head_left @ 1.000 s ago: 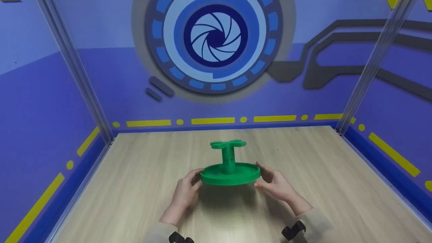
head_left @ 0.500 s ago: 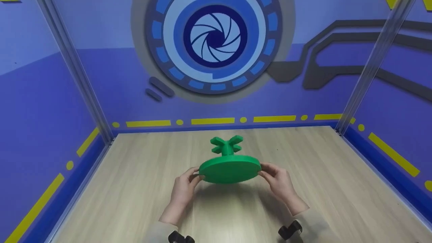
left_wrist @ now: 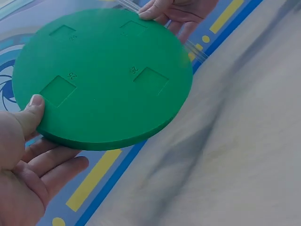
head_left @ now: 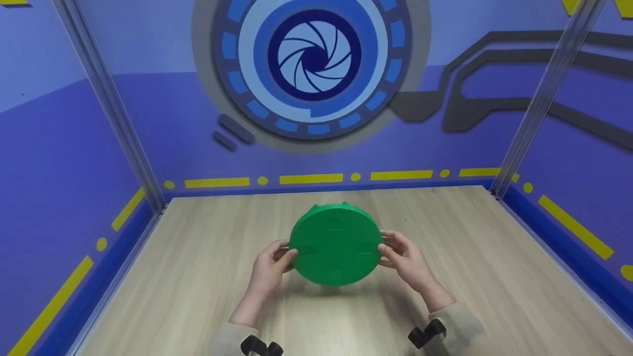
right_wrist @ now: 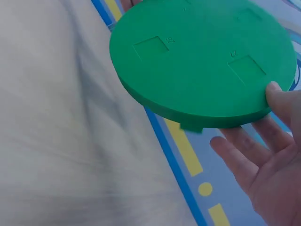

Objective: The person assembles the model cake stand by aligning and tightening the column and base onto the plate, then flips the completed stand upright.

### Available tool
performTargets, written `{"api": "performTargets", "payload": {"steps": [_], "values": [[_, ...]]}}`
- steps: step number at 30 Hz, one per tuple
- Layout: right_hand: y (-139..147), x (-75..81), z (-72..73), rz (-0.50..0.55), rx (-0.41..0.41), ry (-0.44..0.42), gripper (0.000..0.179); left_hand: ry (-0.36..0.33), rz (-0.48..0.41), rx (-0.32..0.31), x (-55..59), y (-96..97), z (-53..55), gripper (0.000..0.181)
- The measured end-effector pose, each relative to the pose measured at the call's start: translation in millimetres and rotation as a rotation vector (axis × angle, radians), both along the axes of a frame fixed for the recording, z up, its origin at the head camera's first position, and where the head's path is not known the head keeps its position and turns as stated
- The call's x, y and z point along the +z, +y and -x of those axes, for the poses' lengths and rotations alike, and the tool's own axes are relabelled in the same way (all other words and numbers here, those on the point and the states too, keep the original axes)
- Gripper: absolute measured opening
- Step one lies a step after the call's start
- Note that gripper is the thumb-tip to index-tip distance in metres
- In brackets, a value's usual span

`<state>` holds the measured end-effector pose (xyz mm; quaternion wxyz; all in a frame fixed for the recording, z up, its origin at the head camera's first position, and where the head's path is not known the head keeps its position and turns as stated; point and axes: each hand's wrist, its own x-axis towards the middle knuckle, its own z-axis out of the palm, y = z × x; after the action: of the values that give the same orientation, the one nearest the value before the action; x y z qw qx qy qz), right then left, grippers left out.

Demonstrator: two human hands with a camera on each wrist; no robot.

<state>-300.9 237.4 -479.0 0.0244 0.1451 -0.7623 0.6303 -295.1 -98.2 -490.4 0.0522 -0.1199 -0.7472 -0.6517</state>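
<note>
A green round disc-shaped base (head_left: pixel 336 247) is held up off the table, its flat underside turned toward me. Square recesses with small engraved digits mark that underside in the left wrist view, where the green disc (left_wrist: pixel 103 80) fills the upper part. My left hand (head_left: pixel 268 267) pinches the left rim, thumb on the underside and fingers behind. On the opposite rim my right hand (head_left: pixel 408 259) pinches likewise; in the right wrist view the right hand (right_wrist: pixel 268 155) has its thumb on the disc's face. The post and cross-shaped top are mostly hidden behind the disc.
A light wood table (head_left: pixel 212 232) lies under the hands. Blue printed panels (head_left: pixel 148 123) with yellow dashes stand behind and at both sides, joined by clear corner posts (head_left: pixel 549 94). Black bands (head_left: pixel 428 333) sit on both sleeves.
The green piece has tilted: its tray side and post faced up and were visible, and now its flat underside faces me with the post turned away. Both hands have stayed at its rim.
</note>
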Motion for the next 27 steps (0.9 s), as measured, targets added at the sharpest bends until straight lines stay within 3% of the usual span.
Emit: {"api": "performTargets", "payload": {"steps": [10,17,27], "values": [[1,9.0,2.2,0.095,0.110,-0.119,0.062,-0.123,-0.138,-0.014,12.4,-0.4,-0.1,0.037],[5,12.5,5.0,0.121,0.200,-0.209,0.071,-0.230,-0.158,-0.009,17.4,-3.6,-0.3,0.050],[9,1.6,14.8,0.227,0.276,-0.325,0.075,-0.337,-0.238,-0.033,10.9,-5.5,4.8,0.064]]}}
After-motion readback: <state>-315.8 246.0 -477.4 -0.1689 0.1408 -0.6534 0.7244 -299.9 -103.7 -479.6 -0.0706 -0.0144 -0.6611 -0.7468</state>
